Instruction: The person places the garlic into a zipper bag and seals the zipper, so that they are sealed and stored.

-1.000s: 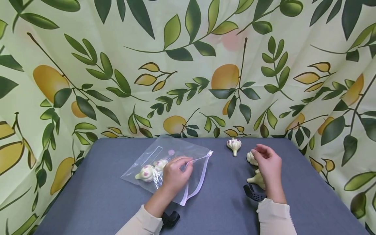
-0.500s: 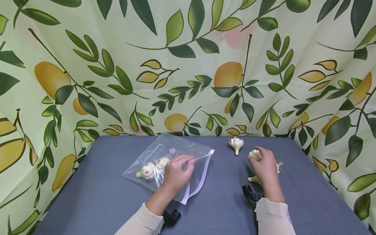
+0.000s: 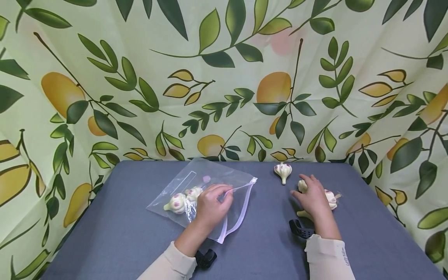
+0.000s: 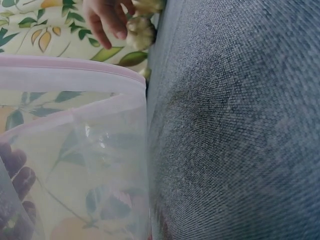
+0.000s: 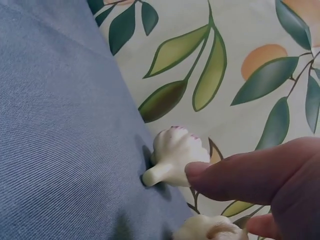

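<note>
My left hand (image 3: pixel 213 204) pinches the upper edge of the mouth of a clear zip bag (image 3: pixel 218 174), and the bag's mouth gapes to the right. Inside the bag lie two garlic bulbs (image 3: pixel 176 203). On the right, my right hand (image 3: pixel 313 198) hovers among loose garlic bulbs, thumb and fingers spread. Beyond its fingers sits one garlic bulb (image 3: pixel 302 186); another bulb (image 3: pixel 331 199) shows past the hand's right side. Only the stem of a bulb (image 3: pixel 303 214) shows below the palm. In the right wrist view, the thumb (image 5: pixel 230 175) partly covers a farther bulb (image 5: pixel 175 152).
One more garlic bulb (image 3: pixel 282 171) lies near the table's back edge. A grey cloth covers the table (image 3: pixel 122 225). Leaf-and-fruit patterned fabric (image 3: pixel 224 97) hangs behind and at both sides. Dark wrist cameras (image 3: pixel 301 229) stick out beside both wrists.
The right thumb and fingers, close together earlier, have spread apart. The bulb to that hand's right has come into view from behind it. My left hand and the bag hold still.
</note>
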`<act>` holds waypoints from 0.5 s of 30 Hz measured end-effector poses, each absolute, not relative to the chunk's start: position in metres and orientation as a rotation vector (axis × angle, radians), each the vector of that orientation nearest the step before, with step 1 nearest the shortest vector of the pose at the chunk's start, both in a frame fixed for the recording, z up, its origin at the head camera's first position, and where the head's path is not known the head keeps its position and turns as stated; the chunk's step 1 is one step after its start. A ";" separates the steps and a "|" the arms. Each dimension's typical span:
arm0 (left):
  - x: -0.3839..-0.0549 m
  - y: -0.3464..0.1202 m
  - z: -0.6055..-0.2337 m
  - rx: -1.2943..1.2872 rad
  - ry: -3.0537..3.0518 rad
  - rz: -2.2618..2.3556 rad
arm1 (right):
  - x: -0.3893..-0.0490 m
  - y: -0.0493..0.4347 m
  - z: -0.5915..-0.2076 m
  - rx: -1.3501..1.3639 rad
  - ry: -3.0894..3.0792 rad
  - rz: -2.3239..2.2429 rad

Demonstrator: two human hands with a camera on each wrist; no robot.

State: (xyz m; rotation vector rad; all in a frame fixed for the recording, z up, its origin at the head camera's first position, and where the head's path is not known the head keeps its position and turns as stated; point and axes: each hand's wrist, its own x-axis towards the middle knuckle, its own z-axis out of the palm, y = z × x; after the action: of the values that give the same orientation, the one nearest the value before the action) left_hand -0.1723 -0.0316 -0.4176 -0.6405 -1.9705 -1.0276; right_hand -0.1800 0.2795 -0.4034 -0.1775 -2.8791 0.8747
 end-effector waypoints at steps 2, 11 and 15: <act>-0.172 -0.031 -0.418 -0.642 -1.972 -1.028 | -0.180 0.280 -0.403 -0.179 -2.903 0.871; -0.171 -0.031 -0.418 -0.634 -1.982 -1.033 | -0.180 0.279 -0.405 -0.042 -2.917 0.796; -0.171 -0.031 -0.417 -0.638 -1.981 -1.038 | -0.180 0.274 -0.403 0.039 -2.906 0.790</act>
State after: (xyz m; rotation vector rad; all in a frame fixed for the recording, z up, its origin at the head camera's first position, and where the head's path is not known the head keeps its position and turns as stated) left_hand -0.1713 -0.0312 -0.4174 -0.6382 -1.9807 -1.0377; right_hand -0.1798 0.2739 -0.4032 0.0386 -2.9057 0.7905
